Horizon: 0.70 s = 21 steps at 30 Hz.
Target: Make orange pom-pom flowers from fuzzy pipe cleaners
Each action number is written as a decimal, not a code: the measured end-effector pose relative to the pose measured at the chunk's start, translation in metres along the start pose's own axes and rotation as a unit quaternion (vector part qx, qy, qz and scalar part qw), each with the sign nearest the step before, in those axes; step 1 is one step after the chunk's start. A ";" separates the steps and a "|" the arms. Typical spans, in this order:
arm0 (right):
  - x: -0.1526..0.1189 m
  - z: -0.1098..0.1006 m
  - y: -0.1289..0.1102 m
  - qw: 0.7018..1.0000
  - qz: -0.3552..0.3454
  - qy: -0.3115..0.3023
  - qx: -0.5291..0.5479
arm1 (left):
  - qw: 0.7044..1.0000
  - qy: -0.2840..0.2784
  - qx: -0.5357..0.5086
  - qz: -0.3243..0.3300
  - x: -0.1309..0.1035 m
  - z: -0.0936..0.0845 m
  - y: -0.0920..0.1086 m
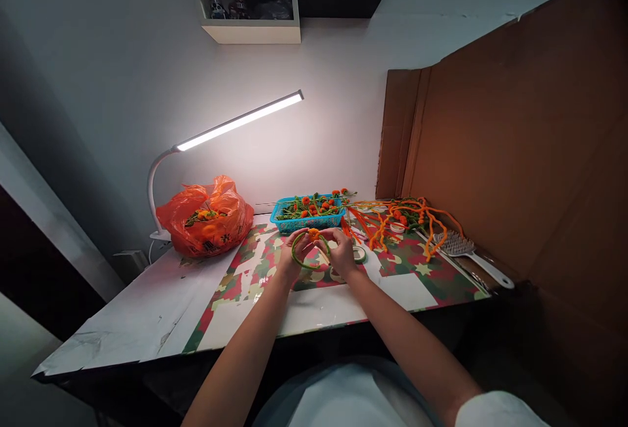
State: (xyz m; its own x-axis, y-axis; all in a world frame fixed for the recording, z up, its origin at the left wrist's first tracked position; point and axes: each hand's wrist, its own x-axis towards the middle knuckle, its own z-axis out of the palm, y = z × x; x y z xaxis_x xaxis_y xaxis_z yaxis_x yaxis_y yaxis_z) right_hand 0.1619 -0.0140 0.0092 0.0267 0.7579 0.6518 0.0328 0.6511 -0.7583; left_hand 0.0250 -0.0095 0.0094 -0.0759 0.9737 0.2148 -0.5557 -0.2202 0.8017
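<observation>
Between my hands, above the middle of the table, is a green fuzzy stem [305, 266] bent into a loop, with a small orange flower piece [314, 235] at its top. My left hand [293, 252] is closed on the left side of the stem. On the right, my right hand [340, 250] has its fingers pinched near the orange piece and the stem's other side. A roll of green tape [360, 255] lies just beside my right hand. Behind both hands a blue basket [309, 223] holds orange flowers with green stems.
An orange plastic bag [230, 218] with flowers stands left, near a lit lamp [240, 121]. Orange and green fuzzy stems [429, 231] lie right, beside a white hairbrush [483, 265]. Cardboard [510, 139] walls the right side; the table's front edge [314, 331] is near my body.
</observation>
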 end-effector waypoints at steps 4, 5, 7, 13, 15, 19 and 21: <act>0.001 0.003 0.003 0.997 0.057 0.008 0.058 | 1.000 -0.011 -0.016 -0.001 0.002 -0.001 -0.002; 0.001 0.003 0.003 0.995 0.067 0.015 0.065 | 1.000 -0.013 -0.017 -0.002 0.002 -0.001 -0.002; 0.002 0.004 0.003 0.993 0.086 0.028 0.075 | 1.000 -0.006 -0.019 -0.004 0.002 0.000 -0.002; 0.005 0.008 0.004 0.972 0.156 0.066 0.163 | 0.999 0.023 -0.018 -0.022 0.005 -0.002 -0.005; 0.006 0.010 0.006 0.954 0.192 0.077 0.219 | 0.999 0.032 -0.026 -0.025 0.008 -0.004 -0.008; 0.008 0.008 0.008 0.908 0.280 0.090 0.299 | 0.998 0.036 -0.041 -0.029 0.010 -0.006 -0.012; 0.009 0.006 0.009 0.886 0.325 0.087 0.319 | 0.998 0.032 -0.039 -0.035 0.009 -0.006 -0.012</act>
State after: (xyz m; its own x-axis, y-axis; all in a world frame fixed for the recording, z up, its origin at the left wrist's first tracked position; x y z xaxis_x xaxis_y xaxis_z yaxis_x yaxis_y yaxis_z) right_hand 0.1567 -0.0012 0.0079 -0.0117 0.9996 0.0254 -0.6162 0.0128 -0.7875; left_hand 0.0261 0.0020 -0.0021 -0.0860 0.9890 0.1207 -0.6235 -0.1479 0.7677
